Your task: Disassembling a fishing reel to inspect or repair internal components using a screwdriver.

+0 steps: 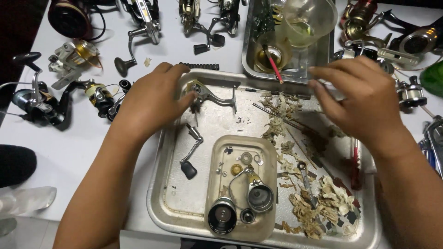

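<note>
Steel tray (159, 184) is catching parts; you're pinching the reel body (207, 94) with your left hand (150, 99), right hand (364, 94) hovering open—be gripping it firmly.

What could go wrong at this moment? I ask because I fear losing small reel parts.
1. The left hand grips the reel body over the large steel tray; a loosened screw could drop among the paper scraps and be hard to find.
2. The right hand hovers beside the clear cup in the upper tray and might tip it.
3. Washers in the small inner tray could scatter if it is bumped.
</note>
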